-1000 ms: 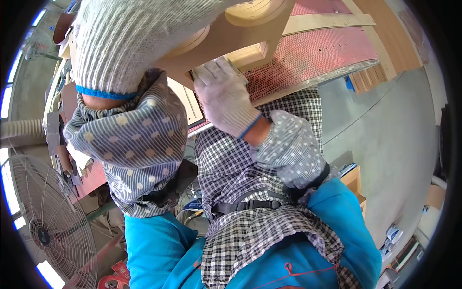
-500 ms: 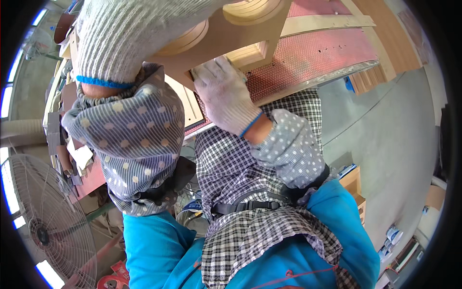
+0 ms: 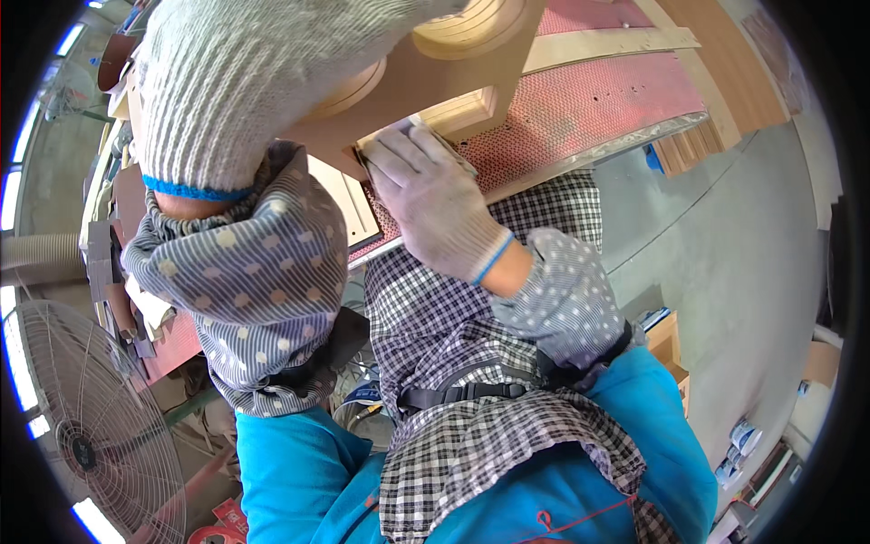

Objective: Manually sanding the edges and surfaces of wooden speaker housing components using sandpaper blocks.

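Note:
A wooden panel (image 3: 435, 82) with round and rectangular cut-outs stands tilted over a red textured work mat. My left hand (image 3: 263, 72), in a ribbed white glove, reaches across the panel's left side; its fingertips run out of the top of the picture, so their grip is hidden. At the panel's lower edge, below the rectangular cut-out, my right hand (image 3: 430, 190) lies gloved with its fingers close together. Under those fingers it presses a thin sanding pad (image 3: 467, 166) against the wood; only the pad's edges show.
The red mat (image 3: 598, 100) covers the bench, with a pale wooden strip (image 3: 616, 43) across it. A flat cream board (image 3: 340, 195) lies below the panel. Brown boards (image 3: 725, 63) stand to the right. A large fan (image 3: 86, 444) stands at lower left.
My right hand has shifted slightly down and right and turned flatter along the panel's edge. The panel has moved slightly left. My left hand stays over the panel.

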The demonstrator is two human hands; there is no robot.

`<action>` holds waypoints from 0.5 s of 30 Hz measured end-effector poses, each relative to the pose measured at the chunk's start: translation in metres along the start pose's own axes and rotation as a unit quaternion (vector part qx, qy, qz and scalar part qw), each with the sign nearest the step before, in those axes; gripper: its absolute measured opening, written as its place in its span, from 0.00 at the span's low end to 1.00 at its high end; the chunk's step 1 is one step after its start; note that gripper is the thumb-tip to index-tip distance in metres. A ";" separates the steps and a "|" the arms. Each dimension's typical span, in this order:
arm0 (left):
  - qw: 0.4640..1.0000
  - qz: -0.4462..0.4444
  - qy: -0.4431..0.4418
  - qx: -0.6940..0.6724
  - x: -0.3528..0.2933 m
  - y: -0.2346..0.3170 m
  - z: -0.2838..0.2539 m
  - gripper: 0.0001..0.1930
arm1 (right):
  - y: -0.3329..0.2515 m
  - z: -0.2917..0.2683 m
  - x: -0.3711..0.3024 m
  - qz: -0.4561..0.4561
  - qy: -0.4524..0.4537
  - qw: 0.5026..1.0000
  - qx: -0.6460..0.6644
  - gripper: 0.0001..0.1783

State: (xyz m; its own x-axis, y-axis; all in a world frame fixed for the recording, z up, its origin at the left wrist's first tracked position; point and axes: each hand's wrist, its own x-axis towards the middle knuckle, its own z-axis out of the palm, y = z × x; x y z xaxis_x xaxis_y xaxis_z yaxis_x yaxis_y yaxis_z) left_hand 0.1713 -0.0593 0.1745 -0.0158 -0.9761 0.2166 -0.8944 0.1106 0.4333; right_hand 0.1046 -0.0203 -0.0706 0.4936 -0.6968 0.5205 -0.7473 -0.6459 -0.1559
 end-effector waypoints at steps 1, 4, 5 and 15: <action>0.990 0.131 0.044 -0.001 -0.003 -0.022 0.009 0.34 | 0.002 0.000 0.000 0.001 0.000 1.000 -0.002 0.23; 0.980 0.188 0.055 0.044 -0.006 -0.023 0.003 0.32 | 0.001 -0.001 0.019 0.017 -0.033 0.999 -0.006 0.18; 0.988 0.124 0.028 0.084 -0.003 -0.015 -0.002 0.31 | 0.002 0.002 0.027 0.019 -0.033 0.999 -0.008 0.18; 0.961 0.239 0.103 0.097 0.003 -0.048 0.013 0.34 | 0.004 -0.007 0.008 0.000 0.014 1.000 -0.012 0.21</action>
State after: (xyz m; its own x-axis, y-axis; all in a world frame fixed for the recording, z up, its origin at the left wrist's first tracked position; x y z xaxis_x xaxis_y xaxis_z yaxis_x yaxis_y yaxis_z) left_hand 0.2089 -0.0702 0.1429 -0.3752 -0.7625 0.5272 -0.8735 0.4812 0.0743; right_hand 0.1023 -0.0260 -0.0611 0.4806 -0.6876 0.5442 -0.7586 -0.6373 -0.1353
